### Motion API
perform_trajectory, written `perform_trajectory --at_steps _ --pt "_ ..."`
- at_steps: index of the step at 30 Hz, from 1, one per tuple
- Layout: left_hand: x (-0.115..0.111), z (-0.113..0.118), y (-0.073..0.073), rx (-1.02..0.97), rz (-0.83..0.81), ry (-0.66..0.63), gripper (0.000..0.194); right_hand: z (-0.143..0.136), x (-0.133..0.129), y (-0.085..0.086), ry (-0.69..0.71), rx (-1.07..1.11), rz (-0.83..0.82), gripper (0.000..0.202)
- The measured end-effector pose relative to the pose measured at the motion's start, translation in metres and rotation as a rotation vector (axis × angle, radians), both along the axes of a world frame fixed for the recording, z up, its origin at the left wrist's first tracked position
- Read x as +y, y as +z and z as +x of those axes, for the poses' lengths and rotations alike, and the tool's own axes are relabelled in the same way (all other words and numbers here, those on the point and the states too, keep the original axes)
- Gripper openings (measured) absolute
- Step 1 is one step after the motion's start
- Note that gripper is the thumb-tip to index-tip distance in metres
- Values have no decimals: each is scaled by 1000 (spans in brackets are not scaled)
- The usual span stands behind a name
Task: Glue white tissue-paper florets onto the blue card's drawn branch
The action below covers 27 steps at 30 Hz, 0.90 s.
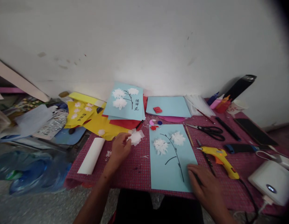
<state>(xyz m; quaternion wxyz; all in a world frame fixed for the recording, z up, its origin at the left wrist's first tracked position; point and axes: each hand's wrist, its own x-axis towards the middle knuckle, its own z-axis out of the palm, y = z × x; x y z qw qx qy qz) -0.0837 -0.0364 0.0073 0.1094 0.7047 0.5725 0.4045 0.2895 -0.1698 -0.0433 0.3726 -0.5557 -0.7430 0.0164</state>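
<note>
My left hand (121, 145) is closed, its fingertips pinching at the near edge of a small pile of white tissue paper pieces (135, 137). My right hand (206, 183) rests at the lower right edge of a light blue card (162, 177), fingers curled. A dark slim shape shows between its thumb and fingers; I cannot make out what it is. The card bears a drawn black branch (179, 165) and two fluffy white paper flowers, one at left (160, 146) and one at upper right (178, 138).
A finished-looking blue flower card (111, 107) leans at the back. A white paper roll (92, 155) lies left. On the right are black-handled scissors (212, 132), a yellow glue gun (220, 155) with its cable, a blue-black tool (240, 148) and a white box (272, 180).
</note>
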Motion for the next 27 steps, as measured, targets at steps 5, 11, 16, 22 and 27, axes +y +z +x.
perform_trajectory --at_steps 5,11,16,22,27 --pt "-1 -1 5 308 -9 -109 22 1 1 -4 9 -18 16 16" --pt "-2 2 0 352 -12 -115 24 1 2 -4 4 -15 17 15" --pt "13 4 -1 405 -48 -151 20 -3 3 1 -2 4 36 16" --pt "18 1 -11 441 -33 -175 20 -8 -9 26 18 -85 -105 18" --pt "23 -3 -23 441 36 -175 24 28 -1 69 -49 -151 -142 23"
